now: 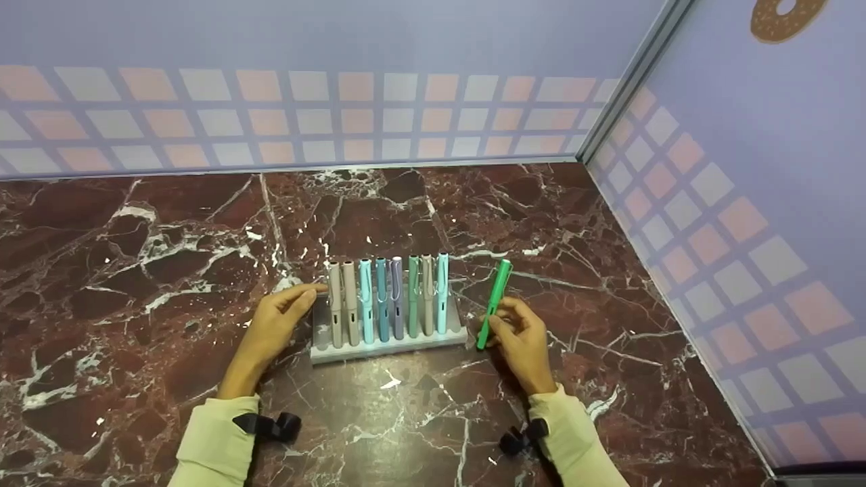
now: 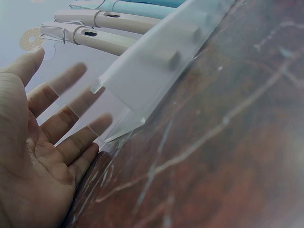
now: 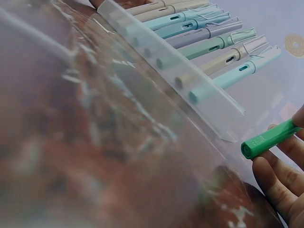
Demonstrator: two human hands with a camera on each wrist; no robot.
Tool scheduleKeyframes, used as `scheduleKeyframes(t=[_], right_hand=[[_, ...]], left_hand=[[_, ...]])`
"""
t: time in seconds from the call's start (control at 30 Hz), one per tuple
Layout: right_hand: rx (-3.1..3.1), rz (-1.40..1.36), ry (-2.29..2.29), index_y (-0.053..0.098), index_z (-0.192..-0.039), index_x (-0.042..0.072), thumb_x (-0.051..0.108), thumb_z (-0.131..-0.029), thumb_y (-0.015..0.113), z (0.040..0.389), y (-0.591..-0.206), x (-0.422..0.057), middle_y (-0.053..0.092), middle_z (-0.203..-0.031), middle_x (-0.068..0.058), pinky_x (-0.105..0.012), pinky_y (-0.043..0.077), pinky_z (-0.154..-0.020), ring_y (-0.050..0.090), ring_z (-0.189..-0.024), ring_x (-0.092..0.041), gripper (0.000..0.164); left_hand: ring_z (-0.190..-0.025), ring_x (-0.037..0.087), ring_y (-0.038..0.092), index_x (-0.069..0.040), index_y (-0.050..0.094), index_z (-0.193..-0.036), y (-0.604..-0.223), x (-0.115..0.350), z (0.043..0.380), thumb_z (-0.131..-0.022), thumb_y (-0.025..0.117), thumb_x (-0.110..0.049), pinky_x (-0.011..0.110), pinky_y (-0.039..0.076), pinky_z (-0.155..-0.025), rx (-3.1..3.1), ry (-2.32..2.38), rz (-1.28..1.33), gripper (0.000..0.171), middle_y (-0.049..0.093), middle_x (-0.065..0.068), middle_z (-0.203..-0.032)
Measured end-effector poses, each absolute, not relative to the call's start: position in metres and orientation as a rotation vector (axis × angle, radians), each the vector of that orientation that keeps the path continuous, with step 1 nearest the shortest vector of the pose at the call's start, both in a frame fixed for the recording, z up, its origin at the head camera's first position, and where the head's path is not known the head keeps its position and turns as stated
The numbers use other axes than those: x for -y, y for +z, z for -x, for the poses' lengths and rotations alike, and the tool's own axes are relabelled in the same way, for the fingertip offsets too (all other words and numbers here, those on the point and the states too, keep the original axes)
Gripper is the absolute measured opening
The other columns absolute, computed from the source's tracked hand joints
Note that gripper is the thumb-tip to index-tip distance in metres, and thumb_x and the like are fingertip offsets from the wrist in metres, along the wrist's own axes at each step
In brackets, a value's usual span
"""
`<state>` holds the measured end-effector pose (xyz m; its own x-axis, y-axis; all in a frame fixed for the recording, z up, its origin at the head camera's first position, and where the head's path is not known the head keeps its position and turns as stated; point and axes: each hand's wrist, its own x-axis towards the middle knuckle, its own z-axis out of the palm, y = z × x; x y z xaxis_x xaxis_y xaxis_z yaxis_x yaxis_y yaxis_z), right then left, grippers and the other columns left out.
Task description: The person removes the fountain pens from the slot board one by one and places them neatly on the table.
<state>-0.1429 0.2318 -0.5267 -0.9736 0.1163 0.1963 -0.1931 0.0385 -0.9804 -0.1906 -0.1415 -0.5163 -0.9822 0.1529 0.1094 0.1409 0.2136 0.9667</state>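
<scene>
A frosted, see-through pen stand [image 1: 399, 348] holds a row of several capped pens in beige, light blue, teal, purple and green. My right hand [image 1: 526, 343] pinches a bright green pen [image 1: 496, 301] between thumb and fingers, just right of the stand. That pen stands nearly upright with a slight lean, its lower end [image 3: 247, 149] sticking out past the fingertips. At the stand's left end is my left hand [image 1: 274, 328]. Its extended fingers [image 2: 78, 116] reach behind the clear panel and show through it, with the thumb [image 2: 29, 66] spread apart.
The stand is on a dark red marbled table [image 1: 169, 284] with white veins. Behind it rises a lilac wall [image 1: 379, 40] with pink and white squares, and another such panel [image 1: 744, 122] closes off the right side. Black straps [image 1: 270, 427] circle both wrists.
</scene>
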Motion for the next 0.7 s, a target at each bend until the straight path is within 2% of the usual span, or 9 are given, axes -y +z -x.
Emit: scheduleKeyframes(t=[0.17, 0.27, 0.4, 0.53, 0.7], right_hand=[[2.08, -0.081, 2.068, 0.056, -0.114, -0.016, -0.007, -0.094, 0.061, 0.133, -0.527, -0.232, 0.064, -0.095, -0.039, -0.029, 0.059, -0.056, 0.071, -0.067, -0.017, 0.022], [2.073, -0.103, 2.09, 0.055, -0.113, -0.018, -0.009, -0.093, 0.06, 0.125, -0.527, -0.23, 0.063, -0.094, -0.041, -0.031, 0.06, -0.057, 0.071, -0.067, -0.017, 0.022], [2.096, -0.149, 2.085, 0.054, -0.113, -0.02, -0.009, -0.093, 0.061, 0.114, -0.527, -0.227, 0.063, -0.092, -0.041, -0.031, 0.06, -0.057, 0.07, -0.067, -0.015, 0.024], [2.116, -0.19, 2.084, 0.053, -0.112, -0.02, -0.009, -0.092, 0.062, 0.109, -0.526, -0.224, 0.063, -0.092, -0.04, -0.033, 0.061, -0.058, 0.07, -0.069, -0.014, 0.025], [2.13, -0.179, 2.102, 0.054, -0.111, -0.019, -0.01, -0.091, 0.062, 0.108, -0.527, -0.223, 0.062, -0.094, -0.041, -0.036, 0.062, -0.06, 0.071, -0.07, -0.015, 0.023]], left_hand=[[-0.087, 0.014, 0.056, -0.002, 0.07, -0.121, -0.516, 0.142, 0.19, -0.103, 0.053, -0.012, 0.022, 0.046, -0.088, -2.435, 1.948, -0.295, 0.027, 0.07, 0.016, -0.121], [-0.089, 0.012, 0.057, -0.002, 0.069, -0.121, -0.516, 0.142, 0.19, -0.103, 0.052, -0.012, 0.021, 0.046, -0.088, -2.43, 1.947, -0.293, 0.027, 0.07, 0.016, -0.121], [-0.103, 0.014, 0.061, -0.001, 0.068, -0.123, -0.514, 0.142, 0.19, -0.104, 0.052, -0.013, 0.02, 0.046, -0.093, -2.43, 1.936, -0.287, 0.028, 0.068, 0.017, -0.125], [-0.111, 0.015, 0.061, -0.001, 0.068, -0.123, -0.514, 0.143, 0.191, -0.104, 0.052, -0.014, 0.02, 0.045, -0.097, -2.439, 1.922, -0.282, 0.028, 0.068, 0.017, -0.127], [-0.11, 0.011, 0.061, -0.001, 0.068, -0.123, -0.514, 0.142, 0.191, -0.104, 0.051, -0.014, 0.02, 0.044, -0.098, -2.441, 1.914, -0.297, 0.028, 0.068, 0.016, -0.127]])
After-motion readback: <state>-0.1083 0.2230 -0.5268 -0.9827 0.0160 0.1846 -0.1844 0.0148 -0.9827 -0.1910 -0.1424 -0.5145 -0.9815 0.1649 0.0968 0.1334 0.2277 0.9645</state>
